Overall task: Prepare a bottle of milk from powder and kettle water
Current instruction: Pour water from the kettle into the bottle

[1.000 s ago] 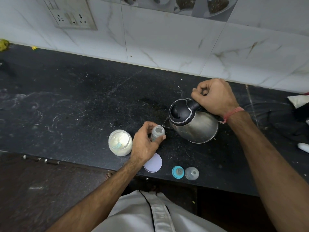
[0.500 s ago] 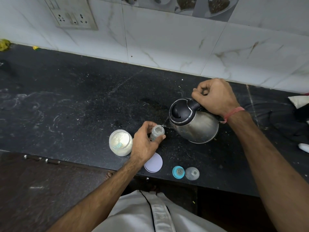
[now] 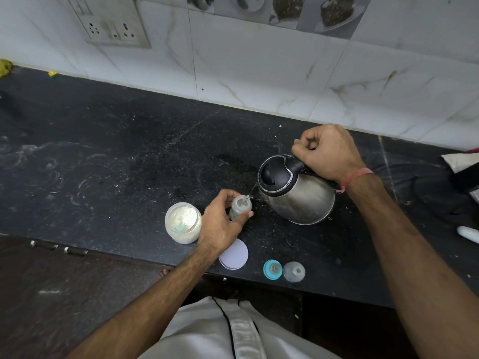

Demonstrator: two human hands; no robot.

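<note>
A small clear baby bottle [image 3: 240, 205] stands on the black counter [image 3: 124, 161], gripped around its body by my left hand [image 3: 221, 223]. My right hand [image 3: 327, 151] is closed on the black handle of a steel kettle [image 3: 295, 193], which is tilted left with its spout just above the bottle's mouth. A thin stream of water runs into the bottle. An open jar of white milk powder [image 3: 183, 222] with a blue scoop in it sits left of my left hand. The blue teat ring [image 3: 272, 269] and the clear bottle cap [image 3: 294, 271] lie near the counter's front edge.
A round white jar lid [image 3: 234, 255] lies at the front edge beside my left wrist. A wall socket plate [image 3: 110, 24] is at the back left. Dark items and a white object [image 3: 467, 234] crowd the far right. The counter drops off just behind the lid and cap.
Hardly anything has moved. The kettle stays tilted over the bottle and both hands keep their grip.
</note>
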